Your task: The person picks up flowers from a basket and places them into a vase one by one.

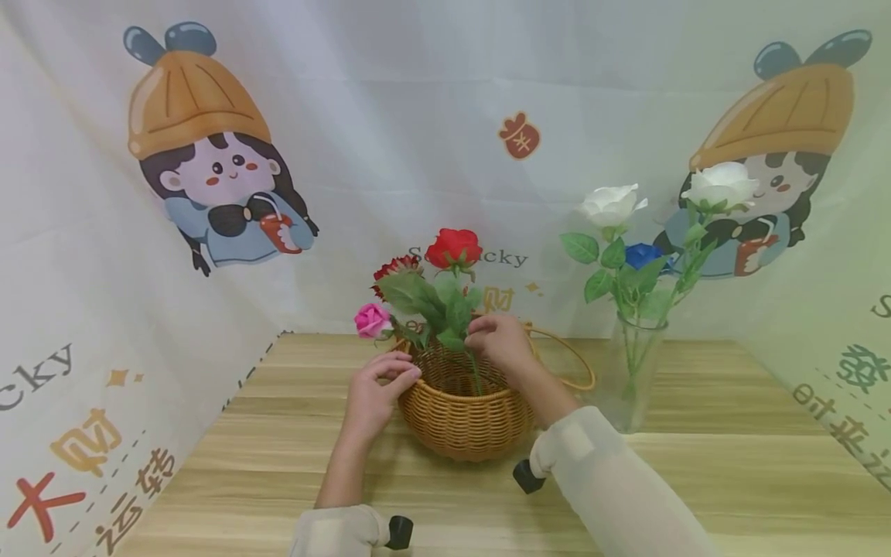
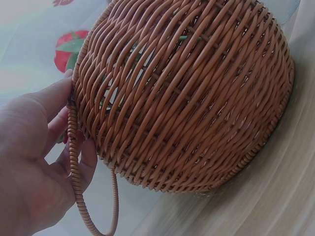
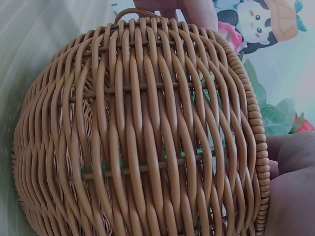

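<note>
There is room before the basket; rightward, a glass vase obstructs

A round, tan wicker basket stands upright on the wood-grain surface. A red rose, a pink rose and green leaves rise above its rim.
</note>
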`<state>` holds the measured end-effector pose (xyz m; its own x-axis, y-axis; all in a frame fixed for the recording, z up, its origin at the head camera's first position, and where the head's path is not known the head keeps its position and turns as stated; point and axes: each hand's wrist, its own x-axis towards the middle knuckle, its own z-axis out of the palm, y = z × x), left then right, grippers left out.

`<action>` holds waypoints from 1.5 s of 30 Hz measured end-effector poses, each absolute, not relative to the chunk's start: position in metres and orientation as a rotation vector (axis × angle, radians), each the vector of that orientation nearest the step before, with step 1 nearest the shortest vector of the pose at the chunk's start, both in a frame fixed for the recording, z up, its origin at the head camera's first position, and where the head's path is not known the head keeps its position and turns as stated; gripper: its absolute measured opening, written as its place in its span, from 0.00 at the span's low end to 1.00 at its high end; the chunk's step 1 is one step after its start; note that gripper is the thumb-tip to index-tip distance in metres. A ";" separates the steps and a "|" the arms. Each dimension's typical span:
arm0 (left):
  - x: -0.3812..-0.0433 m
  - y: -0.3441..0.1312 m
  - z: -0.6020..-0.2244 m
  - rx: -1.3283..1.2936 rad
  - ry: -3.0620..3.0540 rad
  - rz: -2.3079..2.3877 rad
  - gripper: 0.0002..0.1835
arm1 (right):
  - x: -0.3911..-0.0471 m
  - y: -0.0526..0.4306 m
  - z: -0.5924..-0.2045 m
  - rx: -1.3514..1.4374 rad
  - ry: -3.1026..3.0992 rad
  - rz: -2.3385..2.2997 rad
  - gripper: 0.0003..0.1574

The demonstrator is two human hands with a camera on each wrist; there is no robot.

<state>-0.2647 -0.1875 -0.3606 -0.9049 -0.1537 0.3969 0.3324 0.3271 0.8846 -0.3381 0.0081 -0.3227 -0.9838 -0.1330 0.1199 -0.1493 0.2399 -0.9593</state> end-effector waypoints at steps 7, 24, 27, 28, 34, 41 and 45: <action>-0.252 -0.182 -0.345 -0.145 -2.206 -1.616 0.08 | -0.335 0.010 -0.319 0.287 -2.433 1.846 0.05; -0.285 -0.194 -0.379 -0.181 -2.182 -1.612 0.07 | -0.332 0.012 -0.318 0.365 -2.480 1.806 0.08; -0.285 -0.194 -0.378 -0.181 -2.180 -1.608 0.07 | -0.332 0.012 -0.318 0.361 -2.476 1.814 0.09; -0.285 -0.194 -0.378 -0.180 -2.179 -1.608 0.06 | -0.332 0.012 -0.319 0.360 -2.476 1.809 0.08; -0.285 -0.194 -0.380 -0.172 -2.184 -1.598 0.06 | -0.332 0.012 -0.319 0.344 -2.405 1.810 0.09; -0.285 -0.196 -0.381 -0.154 -2.182 -1.615 0.06 | -0.332 0.017 -0.316 0.331 -2.213 1.872 0.10; -0.284 -0.197 -0.381 -0.151 -2.183 -1.618 0.06 | -0.333 0.024 -0.314 0.330 -2.116 1.877 0.10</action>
<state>-0.2845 -0.1968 -0.3812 -0.9072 -0.1576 0.3901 0.3274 0.3182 0.8897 -0.3335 0.0241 -0.3138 -0.9309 0.0226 0.3646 -0.3593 0.1236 -0.9250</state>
